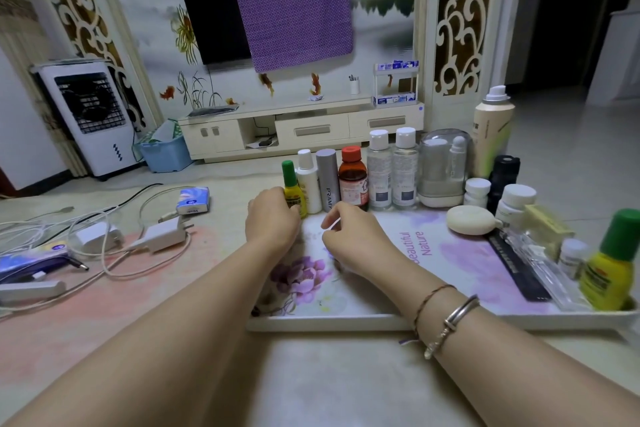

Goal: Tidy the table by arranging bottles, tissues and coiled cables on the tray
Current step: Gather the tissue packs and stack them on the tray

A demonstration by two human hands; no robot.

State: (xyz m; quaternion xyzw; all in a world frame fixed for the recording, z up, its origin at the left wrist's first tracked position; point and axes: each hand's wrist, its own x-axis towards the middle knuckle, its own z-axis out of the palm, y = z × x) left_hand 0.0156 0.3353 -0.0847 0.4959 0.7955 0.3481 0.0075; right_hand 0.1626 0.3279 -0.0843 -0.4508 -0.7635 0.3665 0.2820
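**Yellow bottle under my left hand at the tray's back row**

Yellow and green-capped, the small bottle [292, 189] stands at the left end of the row along the tray's [332, 322] far edge, and my left hand [272, 217] is curled against its near side; I cannot tell whether the fingers actually grip it. My right hand [349, 236] hovers just beside it over the flowered tray floor, fingers loosely bent, holding nothing. Next in the row stand a white bottle [308, 180], a grey tube [328, 184], a brown bottle with a red cap [352, 178] and two clear bottles [393, 170]. Well to the left, off the tray, lie a blue tissue pack [193, 199], two white chargers [162, 236] and loose, uncoiled cables [110, 267].
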